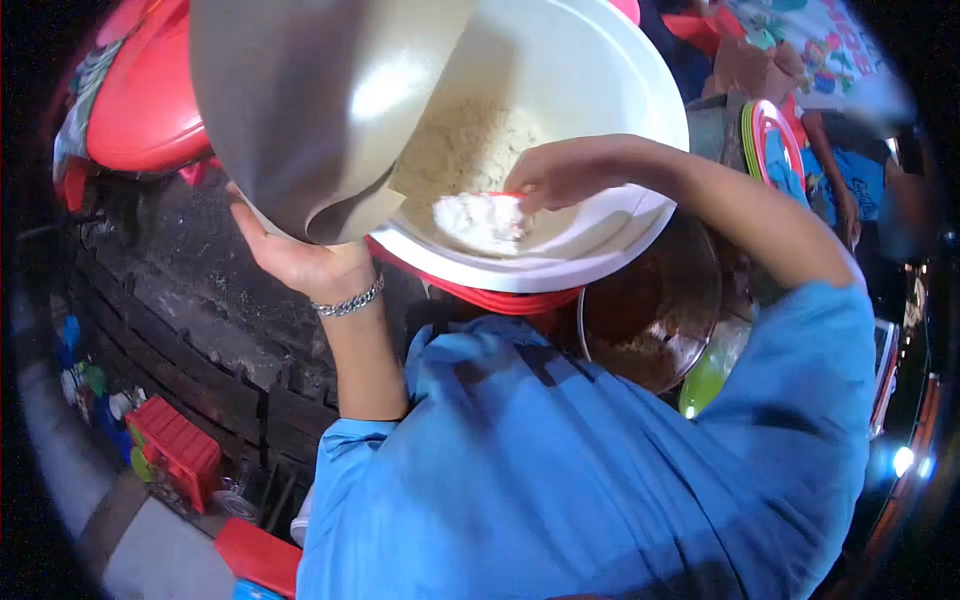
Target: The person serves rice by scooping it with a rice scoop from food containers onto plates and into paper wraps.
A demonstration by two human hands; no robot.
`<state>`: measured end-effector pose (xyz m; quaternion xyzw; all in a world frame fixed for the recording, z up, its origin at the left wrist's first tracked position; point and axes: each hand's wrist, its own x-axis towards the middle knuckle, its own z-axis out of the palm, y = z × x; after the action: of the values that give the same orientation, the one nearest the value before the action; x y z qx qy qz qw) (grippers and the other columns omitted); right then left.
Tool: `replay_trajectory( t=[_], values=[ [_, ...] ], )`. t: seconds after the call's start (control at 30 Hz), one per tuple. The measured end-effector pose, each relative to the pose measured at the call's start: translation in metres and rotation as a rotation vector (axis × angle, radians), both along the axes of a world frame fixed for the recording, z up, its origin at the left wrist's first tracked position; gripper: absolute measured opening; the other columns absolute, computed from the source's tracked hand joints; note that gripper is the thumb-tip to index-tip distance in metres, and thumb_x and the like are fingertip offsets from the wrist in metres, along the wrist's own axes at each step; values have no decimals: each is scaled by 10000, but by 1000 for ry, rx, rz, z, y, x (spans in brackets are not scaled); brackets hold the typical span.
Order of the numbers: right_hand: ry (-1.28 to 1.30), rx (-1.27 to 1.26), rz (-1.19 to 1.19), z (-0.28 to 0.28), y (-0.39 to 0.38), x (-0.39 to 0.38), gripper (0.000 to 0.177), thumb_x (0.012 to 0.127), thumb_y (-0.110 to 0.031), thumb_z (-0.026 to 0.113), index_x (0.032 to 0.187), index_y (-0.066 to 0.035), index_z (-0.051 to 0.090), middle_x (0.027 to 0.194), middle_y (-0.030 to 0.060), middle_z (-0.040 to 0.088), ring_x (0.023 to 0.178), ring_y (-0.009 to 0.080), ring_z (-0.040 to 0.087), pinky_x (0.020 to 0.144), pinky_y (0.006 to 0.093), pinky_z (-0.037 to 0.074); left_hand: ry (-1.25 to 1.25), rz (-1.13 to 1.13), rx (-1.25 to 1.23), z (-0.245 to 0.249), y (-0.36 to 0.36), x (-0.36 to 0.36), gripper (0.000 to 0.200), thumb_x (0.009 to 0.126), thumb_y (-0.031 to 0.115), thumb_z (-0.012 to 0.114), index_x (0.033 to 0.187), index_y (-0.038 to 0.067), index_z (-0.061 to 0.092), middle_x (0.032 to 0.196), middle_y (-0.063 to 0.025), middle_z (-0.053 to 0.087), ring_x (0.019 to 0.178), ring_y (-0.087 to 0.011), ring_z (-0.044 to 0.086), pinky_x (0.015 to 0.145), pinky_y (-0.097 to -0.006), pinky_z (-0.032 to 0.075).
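Note:
My left hand (300, 262) is wrapped under the lower edge of a large, smooth beige lid-like piece (300, 100), supporting it tilted over the left side of a white tub (650, 70). Some of its fingers are hidden behind that piece. Pale, flour-like powder (460, 140) covers the inside of the tub. Over the tub's near side, my right hand (560, 175) is closed on a scoop (480, 222) with a red edge, heaped with white powder. Its handle is mostly covered by my fingers.
Below the tub is a red rim (500, 302). A wide, see-through bowl (650, 340) stands to its near right, beside something green (705, 375). Red chairs (150, 95) are at upper left, a red basket (175, 450) at lower left. Another person's arm (835, 180) shows at right.

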<state>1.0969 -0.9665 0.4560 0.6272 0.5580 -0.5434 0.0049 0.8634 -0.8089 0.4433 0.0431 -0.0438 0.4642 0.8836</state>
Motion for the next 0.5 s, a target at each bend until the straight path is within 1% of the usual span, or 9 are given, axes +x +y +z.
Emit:
replay_trajectory(
  t=[0.07, 0.1, 0.17, 0.2, 0.3, 0.37, 0.43, 0.47, 0.5],
  values=[
    [55, -140, -57, 56, -8, 12, 158, 872, -146, 534, 848, 6, 571, 606, 17, 479, 558, 112, 441, 506, 287, 361, -3, -20, 8, -4, 0, -4, 483, 985, 374, 303, 1290, 50, 493, 1316, -135, 513, 1197, -312, 480, 1032, -479, 368],
    [90, -210, -133, 83, -12, 16, 139, 892, -133, 527, 836, -12, 563, 598, -26, 436, 542, 61, 381, 480, 242, 324, 440, 226, -119, 19, -11, 5, 503, 988, 391, 291, 1302, 45, 477, 1318, -132, 507, 1204, -313, 472, 1034, -476, 365],
    [22, -129, -175, 133, -16, 23, 147, 909, -142, 540, 847, -17, 584, 619, -62, 441, 536, 24, 372, 461, 209, 293, 477, 240, -187, 34, -19, 8, 515, 992, 403, 274, 1309, 45, 467, 1320, -128, 501, 1213, -309, 463, 1035, -472, 363],
    [6, -84, -274, 154, -21, 25, 142, 905, -139, 548, 860, -12, 594, 619, -64, 444, 533, 23, 375, 462, 209, 295, -29, -31, -38, 3, -10, -3, 518, 996, 410, 260, 1312, 57, 468, 1312, -121, 504, 1216, -303, 461, 1039, -468, 362],
    [-35, 207, -234, 203, -18, 27, 141, 901, -124, 545, 914, -2, 616, 637, -59, 486, 541, 12, 396, 466, 192, 290, 141, 63, -118, 20, -22, -1, 509, 997, 405, 262, 1309, 62, 471, 1322, -111, 500, 1227, -292, 457, 1041, -470, 363],
    [-123, 269, -265, 218, -11, 9, 161, 899, -131, 547, 929, 11, 615, 682, -45, 545, 579, 29, 448, 484, 214, 339, 88, 52, -56, 31, -34, 2, 490, 997, 394, 266, 1303, 75, 478, 1334, -103, 503, 1252, -289, 442, 1057, -466, 350],
    [-264, 862, -75, 209, 1, -17, 188, 895, -116, 539, 1010, 21, 597, 748, 41, 629, 589, 144, 552, 524, 290, 418, 240, 105, -206, 47, -43, 8, 446, 1001, 377, 278, 1247, 92, 518, 1344, -102, 507, 1265, -289, 435, 1076, -473, 324],
    [-454, 897, -64, 198, 6, -38, 214, 891, -105, 528, 1057, 22, 579, 786, 108, 634, 630, 231, 584, 565, 338, 445, 13, 41, -138, 38, -44, 10, 407, 1005, 369, 294, 1153, 107, 567, 1337, -99, 518, 1266, -281, 441, 1089, -484, 301],
    [-646, 929, -49, 188, 8, -59, 249, 887, -93, 516, 1103, 22, 561, 823, 174, 639, 671, 318, 616, 606, 386, 471, 168, 45, -239, 48, -45, 16, 384, 1005, 372, 309, 1066, 111, 584, 1330, -97, 525, 1263, -271, 447, 1087, -497, 300]
  ],
)
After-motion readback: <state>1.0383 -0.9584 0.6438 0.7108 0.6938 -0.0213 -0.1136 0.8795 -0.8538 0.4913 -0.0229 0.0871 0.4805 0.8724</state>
